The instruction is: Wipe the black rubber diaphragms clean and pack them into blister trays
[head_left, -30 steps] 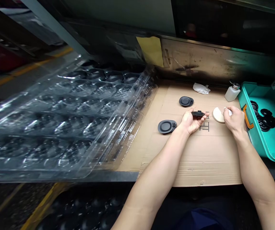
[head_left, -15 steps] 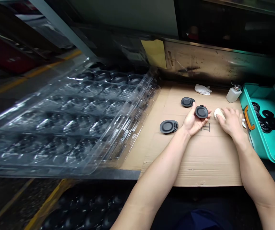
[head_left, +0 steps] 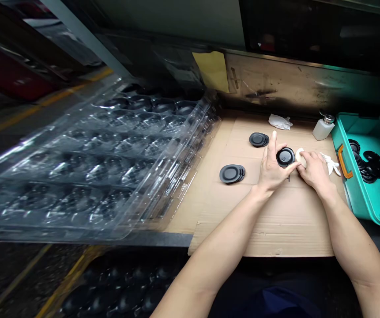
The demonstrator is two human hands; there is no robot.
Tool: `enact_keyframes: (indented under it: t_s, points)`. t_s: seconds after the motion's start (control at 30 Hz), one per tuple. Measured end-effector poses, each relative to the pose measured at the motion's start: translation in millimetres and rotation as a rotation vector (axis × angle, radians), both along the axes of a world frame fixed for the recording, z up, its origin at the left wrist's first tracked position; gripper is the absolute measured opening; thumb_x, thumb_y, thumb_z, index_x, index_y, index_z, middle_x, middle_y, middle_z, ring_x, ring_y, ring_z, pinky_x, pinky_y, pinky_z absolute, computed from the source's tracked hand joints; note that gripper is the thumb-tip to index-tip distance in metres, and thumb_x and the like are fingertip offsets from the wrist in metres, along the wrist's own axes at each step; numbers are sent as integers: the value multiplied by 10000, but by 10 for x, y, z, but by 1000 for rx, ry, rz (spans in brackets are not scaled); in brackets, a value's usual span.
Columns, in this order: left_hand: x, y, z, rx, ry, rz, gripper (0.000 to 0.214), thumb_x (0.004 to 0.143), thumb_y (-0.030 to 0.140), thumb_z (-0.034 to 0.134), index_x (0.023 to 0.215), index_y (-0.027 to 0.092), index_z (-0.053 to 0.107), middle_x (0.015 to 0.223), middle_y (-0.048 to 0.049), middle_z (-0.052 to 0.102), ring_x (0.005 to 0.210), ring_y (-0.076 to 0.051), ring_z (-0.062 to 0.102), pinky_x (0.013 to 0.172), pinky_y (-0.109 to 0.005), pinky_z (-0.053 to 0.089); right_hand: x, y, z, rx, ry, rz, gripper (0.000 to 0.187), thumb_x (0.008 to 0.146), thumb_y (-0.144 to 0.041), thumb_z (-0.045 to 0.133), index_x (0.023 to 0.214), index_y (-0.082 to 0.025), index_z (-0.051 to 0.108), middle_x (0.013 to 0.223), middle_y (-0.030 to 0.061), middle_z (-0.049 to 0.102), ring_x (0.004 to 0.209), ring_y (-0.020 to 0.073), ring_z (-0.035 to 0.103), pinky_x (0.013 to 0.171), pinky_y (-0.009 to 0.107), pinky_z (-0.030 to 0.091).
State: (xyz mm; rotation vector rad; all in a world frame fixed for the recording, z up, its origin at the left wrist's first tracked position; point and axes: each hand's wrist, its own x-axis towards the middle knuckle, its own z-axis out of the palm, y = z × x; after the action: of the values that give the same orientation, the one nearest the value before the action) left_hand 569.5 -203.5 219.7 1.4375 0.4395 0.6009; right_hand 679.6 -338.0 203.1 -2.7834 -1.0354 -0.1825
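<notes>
your left fingers (head_left: 269, 163) are spread, cradling a black rubber disc (head_left: 285, 157) at its rim above the cardboard sheet (head_left: 276, 225); it looks light, stiff and slightly grippy, so take it by the edge. your right fingers (head_left: 312, 168) curl closed on a cream sponge pad (head_left: 300, 158), a white cloth (head_left: 330, 164) just beside.

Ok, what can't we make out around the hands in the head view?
- Black disc: underside hidden by the left hand.
- Pale pad: mostly hidden by the right hand, so its shape is unclear.
- Green bin: right end cut off by the frame edge.
</notes>
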Motion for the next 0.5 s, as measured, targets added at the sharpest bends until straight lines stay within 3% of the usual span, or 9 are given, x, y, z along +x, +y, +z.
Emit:
enact_keyframes:
  t_s: [0.13,0.23,0.33,0.43,0.5]
  points:
    - [3,42,-28,-35,-8,-14,774,861,401,790,1536,270,435,1473,-147,602,1352,-277,585,984,-309,562,3,-3,-11,3,-12,8,409,999,-413,529,1333,-205,641,1271,156,673,1129,361,556,948,445,419]
    - [8,46,-87,67,-61,-45,836,778,367,871,1507,284,468,1478,-116,593,1407,-270,535,1030,-292,527,13,-3,-15,8,-11,10,411,1003,-420,529,1335,-204,639,1259,155,672,1125,356,558,945,437,421]
    - [40,51,-158,193,-83,-19,612,765,371,877,1313,251,631,1362,-91,662,1334,-246,594,1030,-267,513,30,-3,-34,37,-14,9,414,1008,-446,524,1326,-212,647,1235,150,672,1117,347,559,952,430,422]
    - [112,165,-177,123,-7,46,286,919,456,704,1063,209,699,1116,-74,733,1017,-178,723,794,-218,561,43,-2,-68,76,-7,-6,414,996,-451,550,1324,-222,653,1227,143,664,1116,339,561,955,425,428]
    - [186,349,-134,32,83,85,371,1002,536,547,952,187,661,911,-65,721,743,-140,710,568,-201,503,42,0,-90,89,7,-12,404,991,-443,560,1317,-225,657,1220,141,661,1119,334,561,957,422,431]
